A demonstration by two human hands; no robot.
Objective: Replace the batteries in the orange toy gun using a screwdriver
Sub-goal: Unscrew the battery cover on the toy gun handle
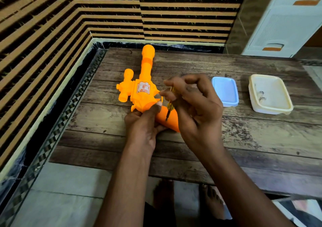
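The orange toy gun [142,87] lies on the wooden table [261,139], barrel pointing away from me, handle toward me. My left hand [144,122] grips the gun where the body meets the handle, thumb pressed on the body. My right hand [193,101] pinches a small yellow-handled screwdriver [169,105] between thumb and fingers. The screwdriver stands nearly upright, its dark tip resting on the orange handle [169,120]. No batteries are visible.
A blue plastic lid [225,91] lies to the right of my hands. Further right stands a cream rectangular container [271,94] with a small item inside. A striped wall runs along the left and back. A white drawer cabinet [285,21] stands at the back right.
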